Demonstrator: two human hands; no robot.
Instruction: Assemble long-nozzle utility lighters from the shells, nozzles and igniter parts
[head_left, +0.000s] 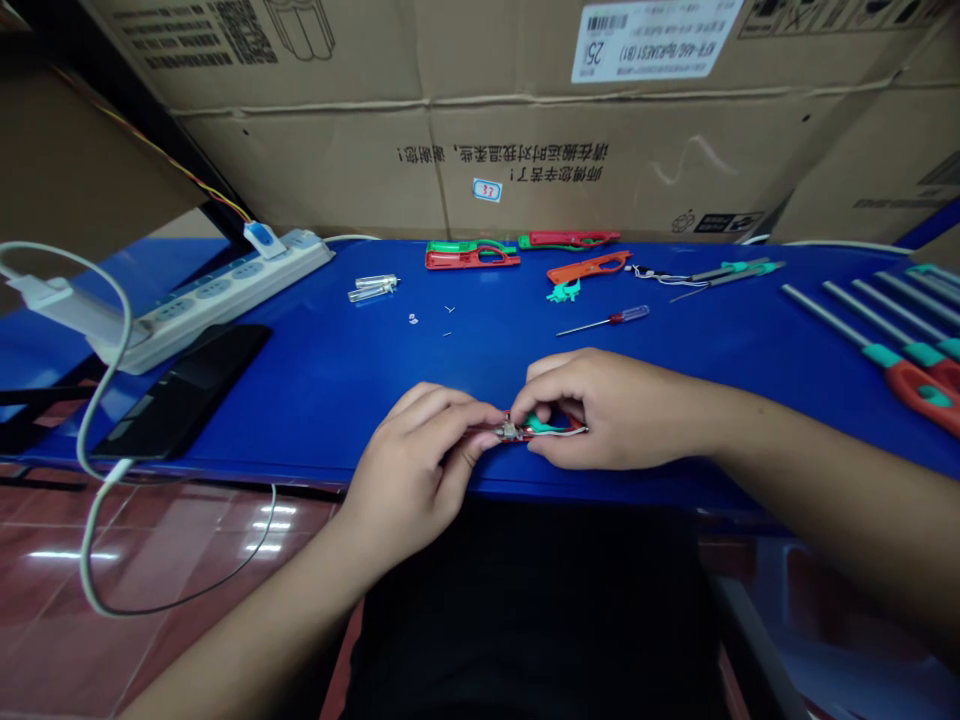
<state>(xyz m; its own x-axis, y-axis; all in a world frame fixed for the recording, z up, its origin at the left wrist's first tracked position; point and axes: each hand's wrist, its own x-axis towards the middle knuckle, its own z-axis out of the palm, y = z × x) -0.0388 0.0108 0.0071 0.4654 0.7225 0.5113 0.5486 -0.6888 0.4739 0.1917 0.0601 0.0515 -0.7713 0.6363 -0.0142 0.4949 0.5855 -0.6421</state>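
Note:
Near the front edge of the blue table, both hands hold one small red handle assembly (538, 428) with a green piece, a white wire and a metal part in it. My left hand (420, 460) is closed, pinching the assembly's left end between thumb and fingertips. My right hand (611, 410) is closed around its right part, with the fingertips beside the metal part. Beyond the hands lie a screwdriver (616, 317) with a red and clear handle, some green pieces (564, 291), an orange-red half shell (589, 267) and tiny parts (449, 309).
A white power strip (225, 290) and black phone (184, 390) with a cable lie left on the blue table (315, 380). Red and green shells (472, 255) and clear tubes (373, 288) are behind. Several lighters (911, 350) lie right. A cardboard box (360, 160) stands behind.

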